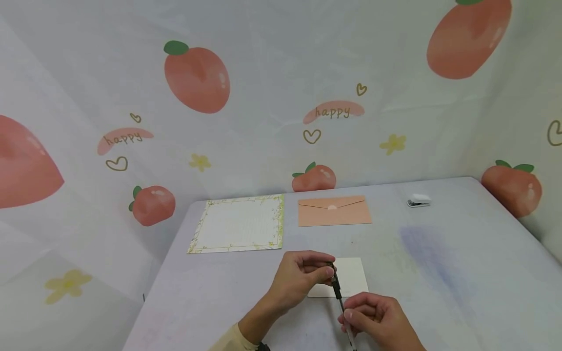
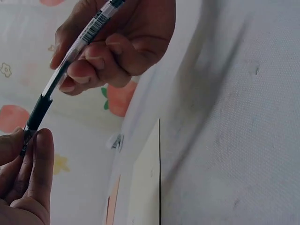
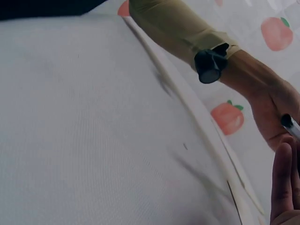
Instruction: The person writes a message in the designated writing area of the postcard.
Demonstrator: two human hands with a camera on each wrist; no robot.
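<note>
Both hands hold one pen (image 1: 339, 292) over the near part of the table. My left hand (image 1: 328, 274) pinches its dark upper end between thumb and fingertips. My right hand (image 1: 348, 317) grips the clear barrel lower down. In the left wrist view the pen (image 2: 70, 61) runs slantwise, with a barcode label on the barrel; the right hand (image 2: 86, 65) is curled round it at the top and the left hand (image 2: 32, 140) pinches the black end. A cream card (image 1: 351, 275) lies flat on the table just beyond the hands.
A flower-bordered letter sheet (image 1: 239, 224) lies at the back left of the grey table (image 1: 461, 273). A pink envelope (image 1: 333, 210) lies beside it. A small white object (image 1: 419, 200) sits at the back right. A peach-print cloth backdrop (image 1: 263, 97) hangs behind and to both sides.
</note>
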